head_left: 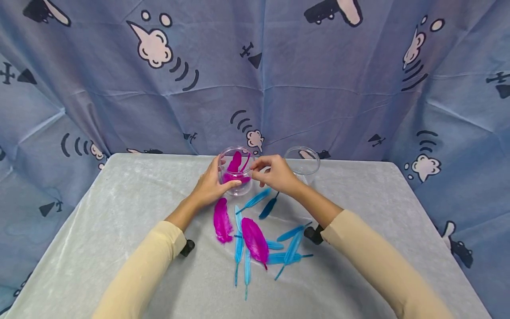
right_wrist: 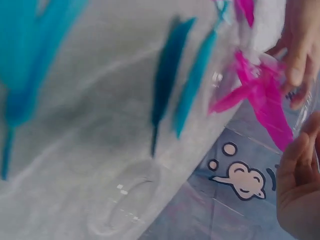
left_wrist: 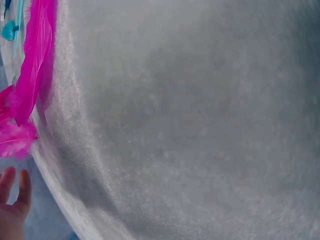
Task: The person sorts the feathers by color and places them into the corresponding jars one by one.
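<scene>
A clear plastic cup [head_left: 240, 191] with several magenta feathers [head_left: 234, 163] inside stands near the table's far edge. My left hand [head_left: 210, 184] holds this cup from its left side, thumb across the front. At the cup's right rim, my right hand [head_left: 275, 172] has its fingers curled and fingertips close together. In the right wrist view, the fingertips of the right hand [right_wrist: 299, 185] are right by the end of a magenta feather [right_wrist: 272, 115]; I cannot tell whether they pinch it or the rim. Two loose magenta feathers [head_left: 255, 241] [head_left: 222, 220] lie nearer on the table.
Several blue feathers [head_left: 292, 248] are scattered over the middle of the grey-covered table [head_left: 131, 208], some crossing each other. A dark blue feather [head_left: 268, 208] lies below the right hand. Another clear cup [head_left: 304, 172] stands behind the right wrist. A patterned curtain [head_left: 223, 66] hangs beyond the table.
</scene>
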Demonstrator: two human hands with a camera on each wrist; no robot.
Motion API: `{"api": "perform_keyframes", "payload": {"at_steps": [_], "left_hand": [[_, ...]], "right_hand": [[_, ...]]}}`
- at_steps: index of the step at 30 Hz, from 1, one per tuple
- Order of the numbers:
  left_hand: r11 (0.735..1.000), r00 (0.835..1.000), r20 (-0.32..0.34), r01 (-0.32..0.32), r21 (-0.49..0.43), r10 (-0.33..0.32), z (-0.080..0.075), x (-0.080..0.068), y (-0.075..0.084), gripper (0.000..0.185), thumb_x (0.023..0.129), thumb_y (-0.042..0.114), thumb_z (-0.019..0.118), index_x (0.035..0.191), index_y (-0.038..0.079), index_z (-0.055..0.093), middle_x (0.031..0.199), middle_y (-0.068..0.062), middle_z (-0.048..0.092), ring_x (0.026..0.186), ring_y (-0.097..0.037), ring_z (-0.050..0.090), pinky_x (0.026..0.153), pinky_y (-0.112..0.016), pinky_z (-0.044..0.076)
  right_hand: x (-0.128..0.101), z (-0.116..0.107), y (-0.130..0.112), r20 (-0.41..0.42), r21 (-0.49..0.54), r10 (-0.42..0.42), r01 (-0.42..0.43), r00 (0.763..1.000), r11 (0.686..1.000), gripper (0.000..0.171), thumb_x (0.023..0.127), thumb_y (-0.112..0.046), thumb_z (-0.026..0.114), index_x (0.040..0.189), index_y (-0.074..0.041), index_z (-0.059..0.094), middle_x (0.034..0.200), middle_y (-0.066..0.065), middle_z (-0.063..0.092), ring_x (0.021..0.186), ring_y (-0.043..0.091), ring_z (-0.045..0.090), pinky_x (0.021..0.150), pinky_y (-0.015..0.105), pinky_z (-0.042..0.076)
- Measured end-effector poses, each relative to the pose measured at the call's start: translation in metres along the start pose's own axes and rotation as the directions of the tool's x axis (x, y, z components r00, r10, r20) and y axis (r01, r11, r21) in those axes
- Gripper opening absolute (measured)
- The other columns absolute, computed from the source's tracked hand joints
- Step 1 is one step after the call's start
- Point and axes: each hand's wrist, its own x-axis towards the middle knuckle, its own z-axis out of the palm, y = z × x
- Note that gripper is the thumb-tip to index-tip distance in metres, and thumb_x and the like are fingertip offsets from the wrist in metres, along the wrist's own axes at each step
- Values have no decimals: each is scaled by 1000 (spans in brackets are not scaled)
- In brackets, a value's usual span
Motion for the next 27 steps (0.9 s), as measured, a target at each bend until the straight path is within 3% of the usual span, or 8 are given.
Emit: {"api": "perform_keyframes", "payload": {"at_steps": [7,16,27], "left_hand": [[1000,1000,-3,-15,-11,15,1,0,0,100,84,52,75,157,16,17,151,-10,40,136,-35,44,109,-56,37],[1000,1000,-7,-13,-4,13,0,0,-2,102,84,53,75,157,16,15,152,-9,40,136,-33,44,109,-55,37],[1000,1000,-4,-10,0,10,0,-1,-1,102,84,53,75,158,16,15,152,-9,39,137,-33,44,110,-55,36]], "right_hand": [[-19,5,19,154,9,29,-31,988,999,18,90,-6,72,105,3,70,88,10,69,65,38,65,60,35,57],[-37,11,41,219,65,67,-83,973,994,28,89,-7,72,111,10,67,92,11,72,63,30,67,63,36,58],[-55,30,51,286,91,80,-110,955,990,34,89,-8,73,119,7,64,104,15,71,63,35,66,58,37,57]]}}
